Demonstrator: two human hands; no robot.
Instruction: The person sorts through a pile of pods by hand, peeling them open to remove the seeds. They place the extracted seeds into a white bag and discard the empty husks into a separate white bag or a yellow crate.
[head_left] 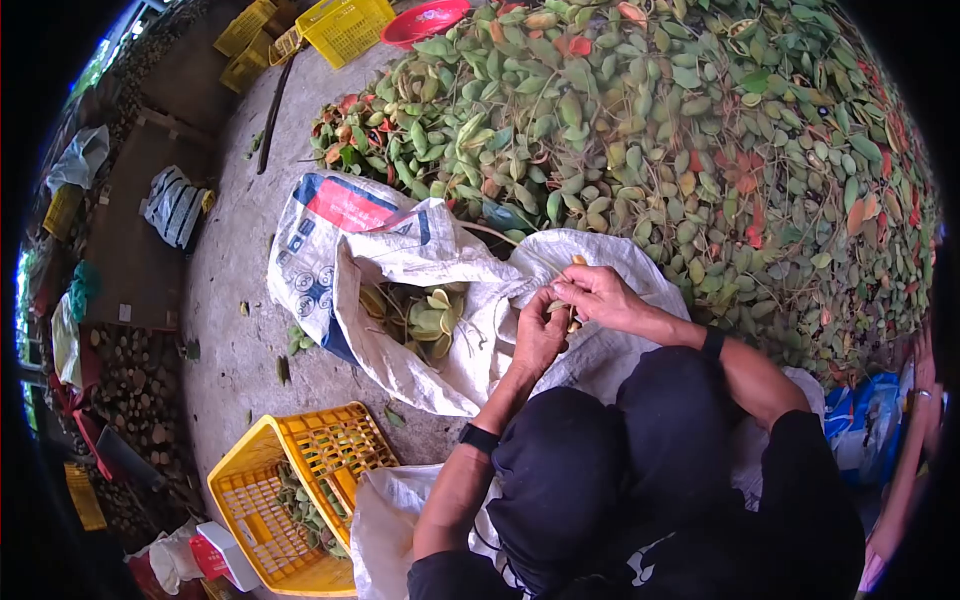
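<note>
Fingers of the left hand (540, 328) and right hand (603, 300) are pinching, seemingly, a small pod (574, 319) just right of the white sack's (420, 262) opening. Some pods (435, 318) are already lying there and in the near-left yellow crate (262, 500); most are still lying in the far-right heap (650, 160).

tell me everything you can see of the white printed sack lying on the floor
The white printed sack looks like woven plastic, slack and creased, with red and blue printed panels and a cluster of round dark emblems toward the picture's left. It lies on the grey concrete floor, its mouth gaping, with green pods inside. Whether the white fabric to its right in the picture belongs to it is unclear.
</note>
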